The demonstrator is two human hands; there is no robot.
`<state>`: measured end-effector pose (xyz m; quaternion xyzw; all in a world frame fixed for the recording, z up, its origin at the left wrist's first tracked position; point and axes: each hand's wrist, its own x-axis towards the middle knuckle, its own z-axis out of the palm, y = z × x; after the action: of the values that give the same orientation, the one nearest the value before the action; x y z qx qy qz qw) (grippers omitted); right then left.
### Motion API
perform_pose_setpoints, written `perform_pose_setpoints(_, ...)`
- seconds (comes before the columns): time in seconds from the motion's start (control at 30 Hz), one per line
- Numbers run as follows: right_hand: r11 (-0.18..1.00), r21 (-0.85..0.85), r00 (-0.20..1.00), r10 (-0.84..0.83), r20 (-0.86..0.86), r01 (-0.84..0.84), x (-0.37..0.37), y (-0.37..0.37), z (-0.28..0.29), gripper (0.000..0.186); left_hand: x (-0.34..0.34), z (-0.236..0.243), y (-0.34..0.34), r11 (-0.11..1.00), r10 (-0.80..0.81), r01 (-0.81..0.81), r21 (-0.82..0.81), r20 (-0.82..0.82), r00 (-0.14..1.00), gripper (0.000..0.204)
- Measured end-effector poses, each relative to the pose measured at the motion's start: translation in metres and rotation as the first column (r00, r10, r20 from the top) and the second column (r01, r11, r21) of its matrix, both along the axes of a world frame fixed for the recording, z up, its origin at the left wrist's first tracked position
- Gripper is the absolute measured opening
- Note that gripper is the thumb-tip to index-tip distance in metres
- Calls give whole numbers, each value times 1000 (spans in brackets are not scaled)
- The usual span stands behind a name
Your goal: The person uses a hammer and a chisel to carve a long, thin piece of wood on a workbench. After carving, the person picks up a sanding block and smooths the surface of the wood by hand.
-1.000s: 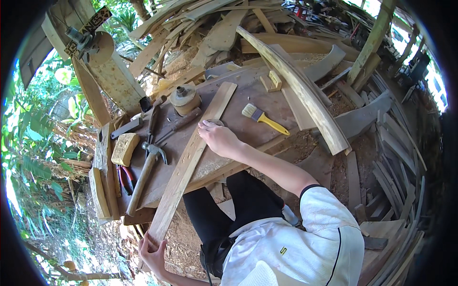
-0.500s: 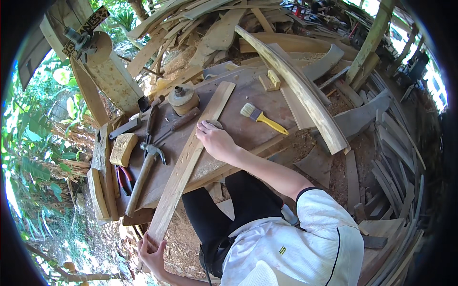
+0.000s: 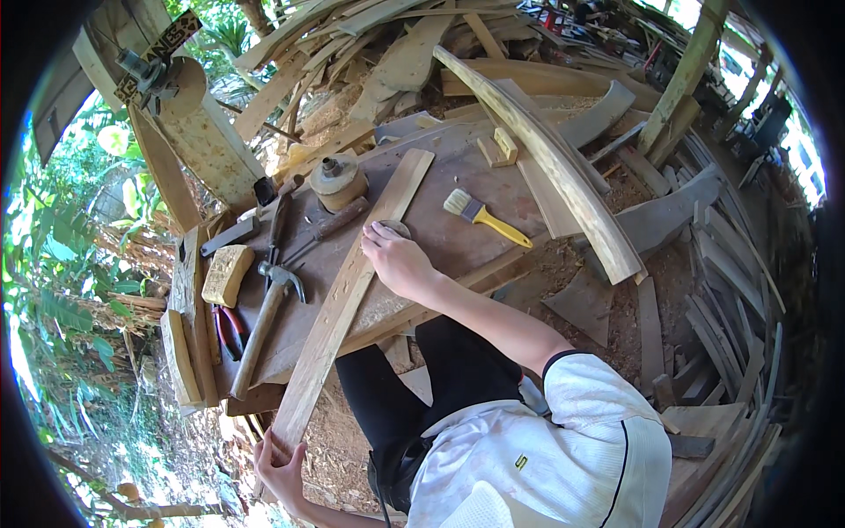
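A long, narrow wooden plank (image 3: pixel 321 356) lies slantwise over the workbench (image 3: pixel 431 290), its near end sticking out past the bench edge. My left hand (image 3: pixel 282 471) grips that near end, thumb on one side and fingers on the other. Farther up the plank, my right hand (image 3: pixel 396 260) is closed over a small round, flat grey-brown disc (image 3: pixel 395 228), pressed on or beside the wood. My palm hides most of the disc, so its kind is unclear. A yellow-handled paintbrush (image 3: pixel 487 219) rests to the right of this hand.
Left of the plank lie a claw hammer (image 3: pixel 268 321), red-handled pliers (image 3: pixel 231 333), a wooden block (image 3: pixel 228 275) and a wooden-handled tool (image 3: pixel 330 224). Behind stands a round container (image 3: pixel 338 183). A curved timber (image 3: pixel 546 167) crosses the right side; stacked boards (image 3: pixel 387 70) rise behind.
Almost nothing differs. My right forearm has shifted very slightly, while both hands keep their places on the plank and the disc.
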<state>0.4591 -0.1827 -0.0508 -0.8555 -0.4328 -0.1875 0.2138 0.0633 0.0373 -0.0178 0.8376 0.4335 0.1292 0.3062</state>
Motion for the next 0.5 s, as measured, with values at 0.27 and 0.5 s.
perform_pose_setpoints(0.27,1000,23,1000,-9,-2,9,-2,3,0,32,-7,-14,7,993,-75,64,103,106,992,75)
perform_pose_setpoints(0.5,999,33,1000,-14,7,14,0,4,-4,32,-6,-15,5,992,-59,46,122,111,992,77)
